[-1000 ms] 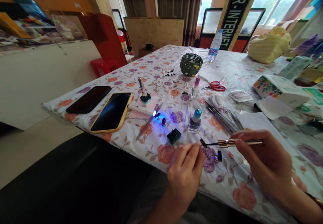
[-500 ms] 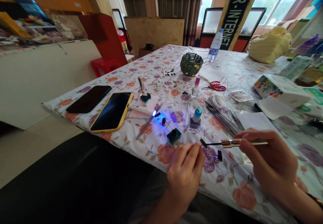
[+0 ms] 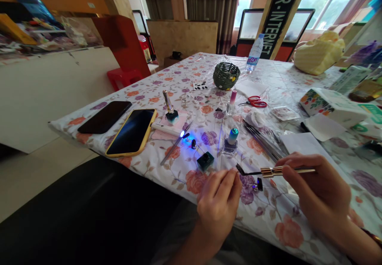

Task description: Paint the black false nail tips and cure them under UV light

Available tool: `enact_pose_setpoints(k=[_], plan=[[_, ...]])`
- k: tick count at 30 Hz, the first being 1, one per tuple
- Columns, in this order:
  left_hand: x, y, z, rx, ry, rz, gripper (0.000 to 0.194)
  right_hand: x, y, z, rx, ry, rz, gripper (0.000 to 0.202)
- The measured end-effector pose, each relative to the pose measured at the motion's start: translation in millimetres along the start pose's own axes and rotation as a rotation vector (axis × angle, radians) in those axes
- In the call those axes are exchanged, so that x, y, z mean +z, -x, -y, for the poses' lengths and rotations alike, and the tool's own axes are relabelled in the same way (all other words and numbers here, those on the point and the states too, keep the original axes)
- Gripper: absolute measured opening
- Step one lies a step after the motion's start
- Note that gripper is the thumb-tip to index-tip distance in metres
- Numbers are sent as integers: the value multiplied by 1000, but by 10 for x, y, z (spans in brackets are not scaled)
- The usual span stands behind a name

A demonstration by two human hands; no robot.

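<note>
My left hand [image 3: 219,203] is closed in a pinch at the table's near edge, with a small black false nail [image 3: 239,169] sticking out from its fingertips. A nail polish brush [image 3: 270,172] with a gold handle is held in my right hand [image 3: 319,191]; its dark tip touches the nail. Just beyond my left hand stands an uncapped dark green polish bottle [image 3: 205,161]. Two more black nails lie close by, one on a small clear stand [image 3: 259,184] and another black nail [image 3: 193,143] in blue light from a white pen-shaped lamp [image 3: 167,129].
A grey polish bottle [image 3: 229,145] stands past the open one, with metal tools [image 3: 262,137] and red scissors [image 3: 257,102] to its right. Two phones, one a yellow-cased phone [image 3: 131,133], lie left. Farther back are a woven basket [image 3: 226,76] and a water bottle [image 3: 254,54].
The brush and my right hand have shifted very slightly left, and the brush tip still meets the nail. My left hand keeps its pinch almost in place.
</note>
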State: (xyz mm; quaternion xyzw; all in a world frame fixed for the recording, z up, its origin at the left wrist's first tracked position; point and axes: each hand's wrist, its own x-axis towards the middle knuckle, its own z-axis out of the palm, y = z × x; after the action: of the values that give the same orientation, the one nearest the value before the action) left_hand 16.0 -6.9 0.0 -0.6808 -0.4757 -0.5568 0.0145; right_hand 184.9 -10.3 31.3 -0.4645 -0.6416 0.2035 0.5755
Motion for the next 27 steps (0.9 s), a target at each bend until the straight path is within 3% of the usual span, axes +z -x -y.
enact_pose_setpoints(k=[7,17,27], plan=[[3,-15,4,6,17,-19,14,15,1,37,-31,-87,-115,24],[5,15,24,3,3,-45,19,1,37,54,-145,-130,46,38],[18,13,28,7,68,-20,20,28,38,61,-140,-138,-24,36]])
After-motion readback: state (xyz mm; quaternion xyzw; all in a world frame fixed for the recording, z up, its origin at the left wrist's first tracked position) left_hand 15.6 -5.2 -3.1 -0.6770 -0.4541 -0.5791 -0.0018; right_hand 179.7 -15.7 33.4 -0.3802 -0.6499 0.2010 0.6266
